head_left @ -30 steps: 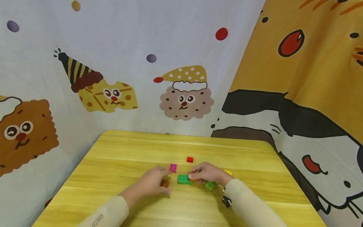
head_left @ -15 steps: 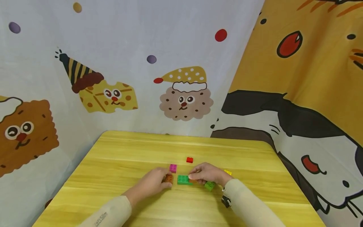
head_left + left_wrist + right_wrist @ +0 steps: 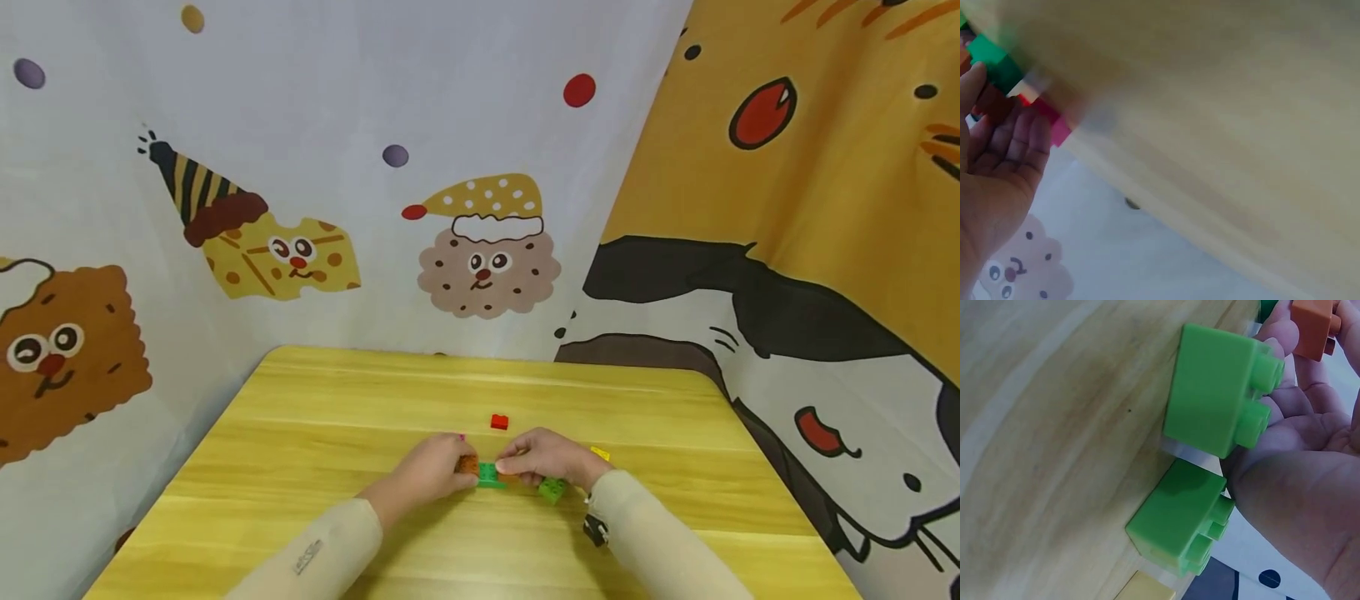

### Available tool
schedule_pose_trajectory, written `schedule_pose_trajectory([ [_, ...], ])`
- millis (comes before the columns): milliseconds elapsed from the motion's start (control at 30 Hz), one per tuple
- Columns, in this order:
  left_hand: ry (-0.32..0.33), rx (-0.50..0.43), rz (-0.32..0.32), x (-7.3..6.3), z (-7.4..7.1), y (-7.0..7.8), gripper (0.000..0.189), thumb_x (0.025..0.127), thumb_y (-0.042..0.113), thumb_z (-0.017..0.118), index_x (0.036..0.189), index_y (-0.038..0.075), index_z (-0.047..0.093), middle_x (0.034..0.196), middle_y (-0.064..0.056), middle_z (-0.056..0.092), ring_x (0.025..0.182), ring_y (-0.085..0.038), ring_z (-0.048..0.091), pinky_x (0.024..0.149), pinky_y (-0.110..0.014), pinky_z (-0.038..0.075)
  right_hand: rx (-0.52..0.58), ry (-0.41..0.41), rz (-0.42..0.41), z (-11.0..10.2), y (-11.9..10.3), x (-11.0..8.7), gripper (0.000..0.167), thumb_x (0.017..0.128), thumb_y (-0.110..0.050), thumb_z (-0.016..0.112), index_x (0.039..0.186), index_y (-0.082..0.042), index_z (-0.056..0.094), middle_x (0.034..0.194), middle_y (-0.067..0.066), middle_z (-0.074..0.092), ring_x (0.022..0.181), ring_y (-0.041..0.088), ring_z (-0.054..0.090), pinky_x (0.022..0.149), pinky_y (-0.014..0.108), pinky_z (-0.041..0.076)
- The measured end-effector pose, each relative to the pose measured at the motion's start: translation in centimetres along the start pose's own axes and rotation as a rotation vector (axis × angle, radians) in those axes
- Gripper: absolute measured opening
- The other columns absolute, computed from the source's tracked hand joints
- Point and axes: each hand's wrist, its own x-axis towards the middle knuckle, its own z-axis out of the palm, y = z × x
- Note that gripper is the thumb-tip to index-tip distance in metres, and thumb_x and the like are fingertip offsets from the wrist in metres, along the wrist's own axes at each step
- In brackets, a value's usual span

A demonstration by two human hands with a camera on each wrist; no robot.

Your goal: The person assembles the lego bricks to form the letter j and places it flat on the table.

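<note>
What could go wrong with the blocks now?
Maybe three things. The left hand holds a brown-orange block at one end of the dark green block; it might sit crooked if it misses the bumps. The right hand pinches an orange block at the other end, close to two light green blocks, so it could bump those. The pink block is close by the left hand, so it might get nudged too.

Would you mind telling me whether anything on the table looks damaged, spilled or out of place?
Nothing really stands out: I see no damage or spill. One light green block near the right hand merely lies at an angle to another green block, which seems ordinary for loose blocks.
</note>
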Motion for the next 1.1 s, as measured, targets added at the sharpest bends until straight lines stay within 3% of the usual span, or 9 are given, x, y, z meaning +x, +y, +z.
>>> schedule_pose_trajectory([
  [133,-0.029,0.074,0.046,0.6,-0.4,0.3,0.023,0.084,0.032,0.081,0.091,0.011,0.073,0.081,0.008,0.062,0.076,-0.01,0.057,0.067,-0.026,0.049,-0.004,0.001,0.006,-0.2,0.0,0.1,0.03,0.087,-0.042,0.076,0.102,-0.015,0.076,0.074,0.007,0.064,0.062,0.017,0.053,0.057,0.031,0.049],
  [267,-0.06,0.079,0.059,0.9,-0.7,0.4,0.021,0.082,0.028,0.083,0.086,0.011,0.071,0.074,0.01,0.053,0.066,-0.007,0.046,0.058,-0.023,0.041,-0.011,-0.004,0.002,-0.3,-0.1,0.1,0.03,0.087,-0.042,0.076,0.102,-0.016,0.076,0.073,0.006,0.064,0.061,0.017,0.053,0.057,0.031,0.049],
  [467,-0.085,0.074,0.061,1.0,-0.8,0.4,0.02,0.083,0.027,0.082,0.083,0.012,0.069,0.073,0.01,0.052,0.066,-0.007,0.046,0.057,-0.024,0.04,-0.007,0.001,0.005,-0.3,-0.1,0.1,0.031,0.087,-0.043,0.076,0.102,-0.016,0.076,0.072,0.005,0.063,0.061,0.017,0.052,0.057,0.031,0.049],
  [967,-0.126,0.02,-0.028,1.3,-0.2,1.0,0.023,0.082,0.021,0.083,0.076,0.012,0.062,0.074,0.007,0.048,0.065,-0.009,0.045,0.058,-0.025,0.041,-0.023,-0.01,0.002,-0.1,-0.1,-0.5,0.03,0.09,-0.039,0.074,0.104,-0.013,0.077,0.076,0.008,0.066,0.063,0.017,0.055,0.059,0.032,0.052],
  [1100,-0.123,0.022,-0.022,1.2,-0.2,0.9,0.024,0.082,0.021,0.083,0.075,0.012,0.061,0.073,0.006,0.048,0.065,-0.01,0.044,0.058,-0.025,0.041,-0.026,0.001,-0.007,0.1,0.1,-0.3,0.03,0.09,-0.04,0.074,0.103,-0.013,0.077,0.075,0.008,0.066,0.063,0.018,0.055,0.059,0.032,0.051],
])
